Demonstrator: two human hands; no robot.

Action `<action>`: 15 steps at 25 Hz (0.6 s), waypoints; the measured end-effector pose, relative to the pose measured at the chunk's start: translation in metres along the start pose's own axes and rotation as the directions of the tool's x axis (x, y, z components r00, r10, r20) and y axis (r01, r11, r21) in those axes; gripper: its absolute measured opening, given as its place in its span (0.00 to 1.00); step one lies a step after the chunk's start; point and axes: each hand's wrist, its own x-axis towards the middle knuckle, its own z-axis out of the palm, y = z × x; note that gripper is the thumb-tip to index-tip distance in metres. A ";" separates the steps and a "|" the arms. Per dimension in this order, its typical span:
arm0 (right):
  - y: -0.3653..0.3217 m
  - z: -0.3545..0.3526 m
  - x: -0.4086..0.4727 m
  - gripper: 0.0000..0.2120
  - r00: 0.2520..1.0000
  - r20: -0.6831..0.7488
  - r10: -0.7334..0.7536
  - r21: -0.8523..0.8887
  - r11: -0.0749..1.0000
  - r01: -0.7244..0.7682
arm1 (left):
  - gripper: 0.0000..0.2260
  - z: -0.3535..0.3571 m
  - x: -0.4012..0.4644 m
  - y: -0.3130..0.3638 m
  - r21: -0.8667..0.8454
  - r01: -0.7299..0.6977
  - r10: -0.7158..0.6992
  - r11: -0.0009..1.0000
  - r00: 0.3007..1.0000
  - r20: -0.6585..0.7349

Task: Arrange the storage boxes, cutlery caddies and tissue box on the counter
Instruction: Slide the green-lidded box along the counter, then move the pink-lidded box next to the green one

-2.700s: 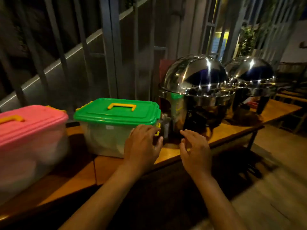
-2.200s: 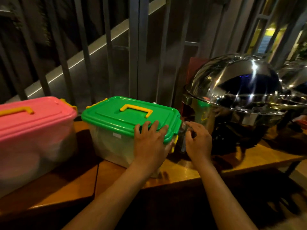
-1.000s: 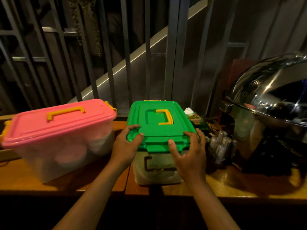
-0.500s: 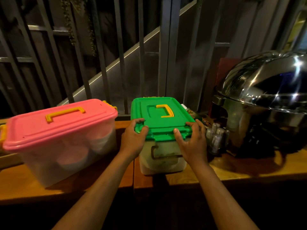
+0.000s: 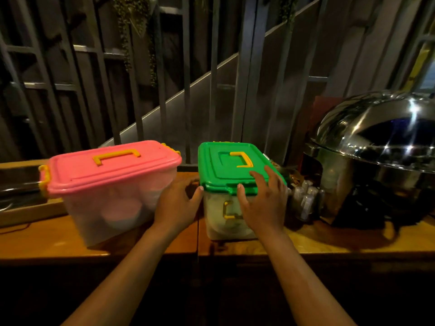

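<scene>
The green-lidded storage box (image 5: pixel 231 182) stood near the front edge of the wooden counter (image 5: pixel 306 243), beside the pink-lidded storage box (image 5: pixel 113 184). The left hand (image 5: pixel 175 207) was open in the gap between the two boxes, holding nothing. The right hand (image 5: pixel 261 203) lay open with fingers spread on the green lid's front corner. A shiny chafing dish (image 5: pixel 376 161) stood toward the right end.
</scene>
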 end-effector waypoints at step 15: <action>-0.229 0.103 -0.038 0.17 0.955 0.028 -0.295 0.312 0.910 0.272 | 0.12 -0.209 -0.016 -0.148 0.367 0.137 -0.040 0.920 0.965 -0.261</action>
